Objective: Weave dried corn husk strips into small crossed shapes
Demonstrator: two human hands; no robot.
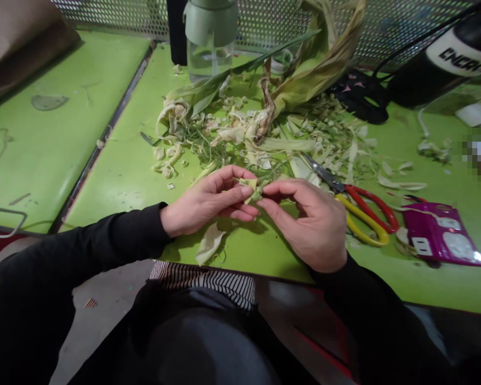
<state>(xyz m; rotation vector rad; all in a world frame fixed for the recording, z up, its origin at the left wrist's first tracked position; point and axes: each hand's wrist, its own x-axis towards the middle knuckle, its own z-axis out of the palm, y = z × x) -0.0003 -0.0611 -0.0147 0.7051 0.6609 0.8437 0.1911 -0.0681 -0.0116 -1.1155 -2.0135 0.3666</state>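
My left hand and my right hand meet over the near part of the green table. Both pinch a small folded piece of pale green corn husk between fingertips and thumbs. Each hand is closed on it, the left from the left side, the right from the right. A loose pale husk strip lies on the table just under my left wrist. Beyond my hands spreads a heap of husk scraps and thin green strands.
Scissors with red and yellow handles lie right of my right hand. A magenta power strip sits further right. Whole corn husks, a spray bottle and a black bottle stand at the back by a metal mesh.
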